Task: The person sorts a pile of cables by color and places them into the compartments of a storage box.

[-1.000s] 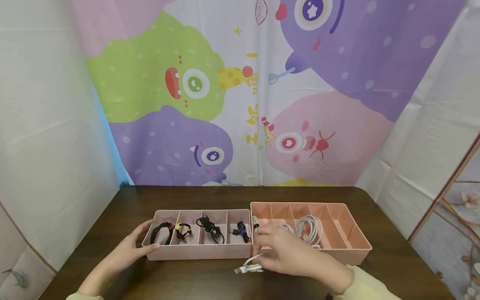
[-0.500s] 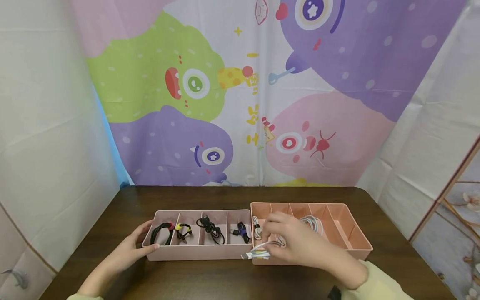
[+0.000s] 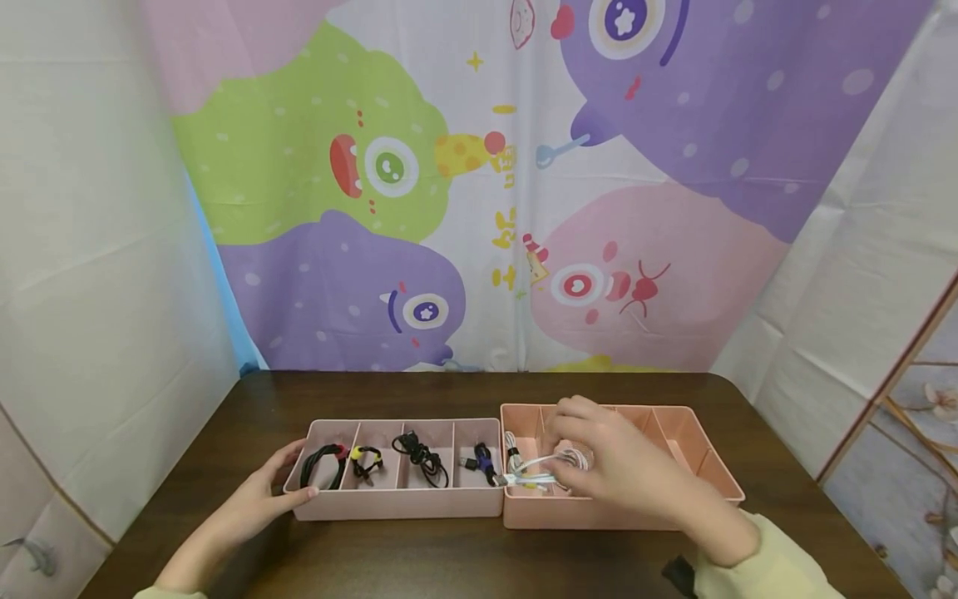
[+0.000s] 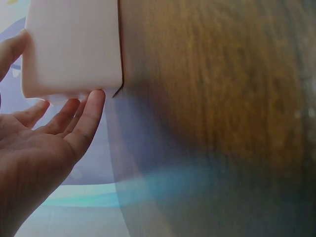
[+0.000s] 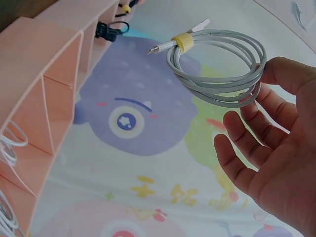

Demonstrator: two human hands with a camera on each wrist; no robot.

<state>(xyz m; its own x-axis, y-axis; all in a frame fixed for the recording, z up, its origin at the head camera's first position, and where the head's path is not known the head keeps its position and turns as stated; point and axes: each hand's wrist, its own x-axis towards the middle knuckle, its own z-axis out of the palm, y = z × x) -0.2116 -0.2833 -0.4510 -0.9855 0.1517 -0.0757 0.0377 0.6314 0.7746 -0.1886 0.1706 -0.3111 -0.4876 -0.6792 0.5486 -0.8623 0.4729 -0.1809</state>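
In the right wrist view my right hand (image 5: 281,133) pinches a coiled white charging cable (image 5: 217,76) between thumb and fingers. A yellow tie (image 5: 183,43) binds the coil, and its plug ends stick out. From the head view, this hand holds the cable low over the left part of the peach divided box (image 3: 591,514). My left hand (image 3: 258,491) rests at the left end of the greyish-pink divided box (image 3: 397,504), thumb at the front corner. Its fingertips touch the box's end wall in the left wrist view.
Each section of the greyish-pink box has a bundled dark cable, such as the black cable (image 3: 421,457) in its third section. A white cable with a black tie (image 3: 512,451) lies in the peach box's leftmost section. Both boxes stand side by side on the brown table (image 3: 419,557).
My right hand has lifted the white cable from in front of the boxes and carried it rightward and back over the peach box. The left hand stays where it was.
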